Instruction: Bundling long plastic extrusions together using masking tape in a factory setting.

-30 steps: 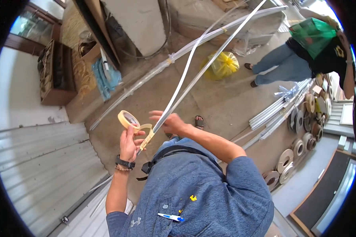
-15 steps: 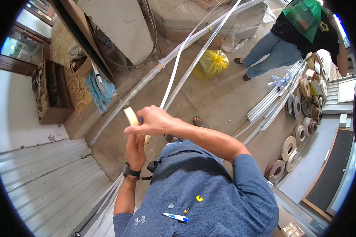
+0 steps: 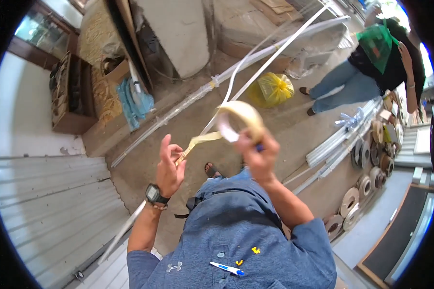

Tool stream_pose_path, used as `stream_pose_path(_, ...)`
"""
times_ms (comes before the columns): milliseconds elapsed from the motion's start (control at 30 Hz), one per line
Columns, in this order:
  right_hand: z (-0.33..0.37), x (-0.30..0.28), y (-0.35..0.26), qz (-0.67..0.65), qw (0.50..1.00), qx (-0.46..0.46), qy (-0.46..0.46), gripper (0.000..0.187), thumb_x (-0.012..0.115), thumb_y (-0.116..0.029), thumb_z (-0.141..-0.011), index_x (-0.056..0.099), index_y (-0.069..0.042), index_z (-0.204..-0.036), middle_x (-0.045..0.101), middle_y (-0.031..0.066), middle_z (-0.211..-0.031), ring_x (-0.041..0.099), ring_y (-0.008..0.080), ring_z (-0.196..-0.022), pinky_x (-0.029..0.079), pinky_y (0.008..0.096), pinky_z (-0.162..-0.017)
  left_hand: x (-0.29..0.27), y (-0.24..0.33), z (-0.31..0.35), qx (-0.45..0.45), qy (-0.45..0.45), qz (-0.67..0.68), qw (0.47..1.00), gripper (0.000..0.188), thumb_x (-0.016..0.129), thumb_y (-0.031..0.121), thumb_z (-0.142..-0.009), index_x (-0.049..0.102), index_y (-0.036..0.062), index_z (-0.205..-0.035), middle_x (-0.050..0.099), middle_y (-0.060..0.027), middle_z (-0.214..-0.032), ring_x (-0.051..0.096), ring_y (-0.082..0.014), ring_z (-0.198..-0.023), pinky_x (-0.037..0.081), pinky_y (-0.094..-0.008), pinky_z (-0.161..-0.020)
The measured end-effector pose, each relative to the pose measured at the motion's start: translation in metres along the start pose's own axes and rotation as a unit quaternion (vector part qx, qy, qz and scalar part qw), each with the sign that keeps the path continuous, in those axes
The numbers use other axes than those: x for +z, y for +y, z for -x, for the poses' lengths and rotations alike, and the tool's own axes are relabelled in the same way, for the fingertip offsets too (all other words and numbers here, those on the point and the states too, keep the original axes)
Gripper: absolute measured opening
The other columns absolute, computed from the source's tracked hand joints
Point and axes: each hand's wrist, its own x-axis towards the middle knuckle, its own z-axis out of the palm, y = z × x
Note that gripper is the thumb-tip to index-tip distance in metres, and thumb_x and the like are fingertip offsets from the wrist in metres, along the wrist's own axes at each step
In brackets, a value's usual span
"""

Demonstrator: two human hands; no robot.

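My right hand (image 3: pixel 261 156), blurred by motion, grips a roll of cream masking tape (image 3: pixel 253 117). A small blue object (image 3: pixel 259 148) shows among its fingers; its kind is unclear. From the roll, a pulled-out length of tape (image 3: pixel 206 138) runs to my left hand (image 3: pixel 169 168). There it lies on long white strips (image 3: pixel 232 85), which slant from the far right toward the lower left. My left thumb and fingers close round the tape-covered part, with the index finger raised. The palm side is hidden.
Plastic-wrapped lengths (image 3: pixel 171 114) lie across the floor ahead. Beyond the strips sits a yellow plastic bag (image 3: pixel 276 89). At the right, a person (image 3: pixel 342 72) stands with a green bag, near bundled white profiles (image 3: pixel 345 132) and several edging rolls (image 3: pixel 349 201). A shoe rack (image 3: pixel 74 123) stands left.
My right hand has swung from above my left hand to the right with the tape roll, drawing out a length of tape. My left hand stays near the same place, its fingers now more visible.
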Motion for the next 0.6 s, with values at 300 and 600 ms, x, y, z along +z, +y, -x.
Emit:
stream_pose_path(300, 0.051, -0.08, 0.027, 0.121, 0.929, 0.008, -0.35, 0.018, 0.069, -0.003, -0.073, 0.067, -0.003, -0.091, 0.065, 0.0092, -0.076, 0.063, 0.0228, -0.064, 0.049, 0.0307, -0.06, -0.002, -0.012, -0.036, -0.178, 0.003, -0.161, 0.971, 0.017, 0.065, 0.025, -0.093, 0.07, 0.0104, -0.098, 0.071, -0.007, -0.084, 0.067, -0.0235, -0.068, 0.049, -0.0347, -0.059)
stream_pose_path(600, 0.055, -0.091, 0.119, 0.247, 0.901, 0.166, -0.314, 0.026, 0.076, -0.022, -0.075, 0.065, 0.0, -0.082, 0.057, 0.011, -0.064, 0.052, 0.0176, -0.058, 0.044, 0.0336, -0.057, -0.018, -0.056, -0.049, -0.078, -0.053, 0.035, 0.995, 0.04, 0.087, 0.022, -0.071, 0.056, 0.0042, -0.09, 0.055, 0.0028, -0.069, 0.046, -0.0121, -0.059, 0.042, -0.0296, -0.058)
